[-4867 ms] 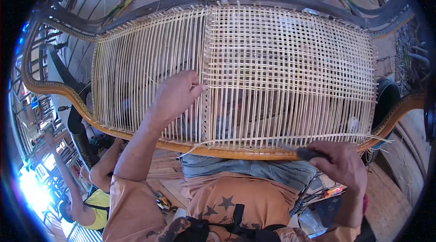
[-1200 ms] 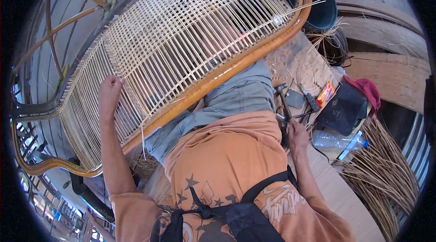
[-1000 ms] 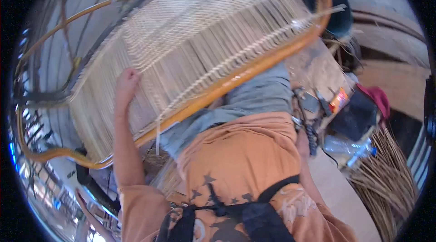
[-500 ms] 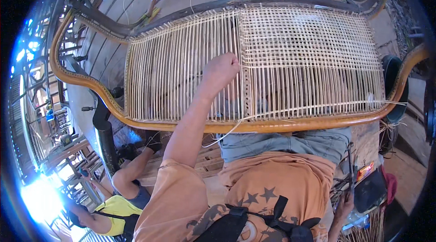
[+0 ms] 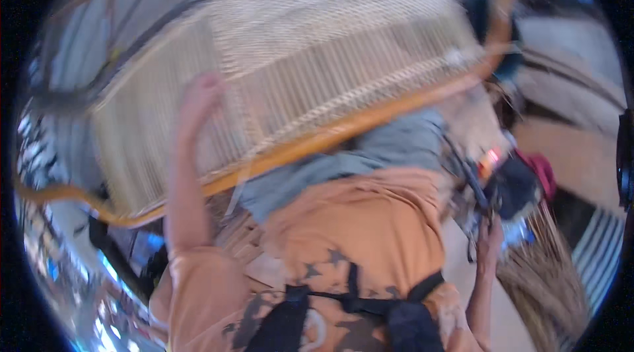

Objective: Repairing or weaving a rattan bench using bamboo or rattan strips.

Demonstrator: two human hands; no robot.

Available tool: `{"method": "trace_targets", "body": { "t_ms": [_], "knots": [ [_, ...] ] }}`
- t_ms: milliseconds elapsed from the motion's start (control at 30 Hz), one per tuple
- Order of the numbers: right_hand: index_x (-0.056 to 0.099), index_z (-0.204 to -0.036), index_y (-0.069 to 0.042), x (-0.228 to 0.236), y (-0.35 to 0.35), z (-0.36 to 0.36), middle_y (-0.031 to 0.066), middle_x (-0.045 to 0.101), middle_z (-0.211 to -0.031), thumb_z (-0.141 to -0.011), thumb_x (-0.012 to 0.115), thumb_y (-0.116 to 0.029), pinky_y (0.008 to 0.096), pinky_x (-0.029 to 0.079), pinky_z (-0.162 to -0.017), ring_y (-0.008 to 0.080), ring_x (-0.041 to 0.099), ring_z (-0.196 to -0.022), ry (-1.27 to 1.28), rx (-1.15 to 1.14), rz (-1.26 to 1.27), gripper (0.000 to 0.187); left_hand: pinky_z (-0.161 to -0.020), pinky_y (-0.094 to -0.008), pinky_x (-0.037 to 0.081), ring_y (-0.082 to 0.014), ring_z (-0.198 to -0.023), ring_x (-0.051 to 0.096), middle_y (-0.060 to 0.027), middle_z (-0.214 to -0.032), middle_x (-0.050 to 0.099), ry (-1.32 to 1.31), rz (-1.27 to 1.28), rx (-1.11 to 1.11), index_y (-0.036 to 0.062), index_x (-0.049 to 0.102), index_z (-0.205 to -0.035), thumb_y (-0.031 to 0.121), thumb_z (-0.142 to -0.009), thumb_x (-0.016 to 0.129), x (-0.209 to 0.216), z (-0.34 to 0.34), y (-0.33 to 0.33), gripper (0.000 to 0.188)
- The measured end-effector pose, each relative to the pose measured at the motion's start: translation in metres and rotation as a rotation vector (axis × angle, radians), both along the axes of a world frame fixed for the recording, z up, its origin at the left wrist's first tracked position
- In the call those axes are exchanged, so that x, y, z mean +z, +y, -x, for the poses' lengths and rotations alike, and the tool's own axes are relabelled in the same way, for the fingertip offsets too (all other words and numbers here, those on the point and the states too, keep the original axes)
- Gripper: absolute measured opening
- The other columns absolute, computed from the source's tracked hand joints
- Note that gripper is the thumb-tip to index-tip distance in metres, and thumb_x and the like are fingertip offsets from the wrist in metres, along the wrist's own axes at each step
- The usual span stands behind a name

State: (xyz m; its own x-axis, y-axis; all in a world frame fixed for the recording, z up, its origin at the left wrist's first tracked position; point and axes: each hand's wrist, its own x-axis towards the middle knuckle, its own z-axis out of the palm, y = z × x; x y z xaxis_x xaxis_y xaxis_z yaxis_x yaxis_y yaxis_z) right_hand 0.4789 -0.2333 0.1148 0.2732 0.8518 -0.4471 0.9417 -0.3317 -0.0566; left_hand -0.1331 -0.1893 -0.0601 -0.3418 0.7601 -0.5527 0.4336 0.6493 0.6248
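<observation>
The cane panel [image 5: 337, 12] sat in the curved frame [image 5: 317, 138], its right section cross-woven toward the far edge; the band nearer you and the left section seemed to have strands mostly one way, so apparently remained unfilled. Your left hand [image 5: 206, 91] was beside the middle divider [image 5: 246, 111], your right hand [image 5: 490, 238] by a dark tool [image 5: 469, 174] outside the near edge; blur hid how closed either was, or what it held.

Place: appearing to be a cane-furniture workshop
Cane panel [image 5: 343, 15]: stretching across a curved wooden frame [image 5: 317, 139], strands crossing in one part, running only one way elsewhere
Loose cane bundle [image 5: 545, 266]: lying at the right
Boards [image 5: 568, 134]: lying beyond the bundle
</observation>
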Motion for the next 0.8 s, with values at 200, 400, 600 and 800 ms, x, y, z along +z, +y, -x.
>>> {"method": "trace_targets", "body": {
  "t_ms": [200, 400, 600, 800],
  "knots": [
    [0.058, -0.101, -0.002, 0.043, 0.006, -0.004, 0.0118, 0.058, -0.074, -0.09, 0.052, -0.017, 0.0333, 0.044, -0.063, 0.0203, 0.052, -0.065, -0.07, -0.215, -0.244, 0.02, -0.056, -0.0305, 0.04, -0.0112, -0.06, 0.048, -0.0004, -0.063, 0.051, 0.176, -0.002, -0.186, -0.0007, 0.058, -0.077, 0.022, -0.082, 0.055, -0.027, 0.023, 0.018, 0.023],
    [0.059, -0.088, -0.001, 0.093, 0.028, -0.001, 0.0018, 0.052, -0.068, -0.082, 0.058, -0.021, 0.024, 0.039, -0.05, 0.009, 0.048, -0.06, 0.299, -0.359, -0.01, 0.021, -0.057, -0.0295, 0.041, -0.0121, -0.063, 0.049, -0.0014, -0.067, 0.053, 0.13, -0.023, -0.119, 0.0015, 0.06, -0.078, 0.017, -0.076, 0.052, -0.002, 0.011, 0.007, 0.017],
    [0.041, -0.128, -0.001, 0.021, 0.032, 0.068, 0.0176, 0.062, -0.097, -0.062, 0.071, -0.019, 0.0406, 0.051, -0.076, 0.0323, 0.061, -0.081, 1.379, -0.662, 0.093, 0.075, -0.065, -0.0354, 0.048, -0.0216, -0.065, 0.059, -0.0107, -0.073, 0.062, 0.069, -0.018, -0.128, 0.0038, 0.062, -0.079, 0.024, -0.076, 0.054, -0.004, -0.006, 0.017, 0.021],
    [0.044, -0.122, 0.001, 0.005, 0.116, 0.16, 0.0132, 0.058, -0.091, -0.069, 0.068, -0.027, 0.04, 0.052, -0.074, 0.029, 0.062, -0.082, 1.306, -0.283, 0.625, 0.065, -0.065, -0.037, 0.046, -0.023, -0.068, 0.059, -0.0157, -0.074, 0.061, 0.135, -0.032, -0.106, -0.0007, 0.06, -0.081, 0.023, -0.08, 0.053, 0.021, -0.004, 0.005, 0.025]
  ]
}}
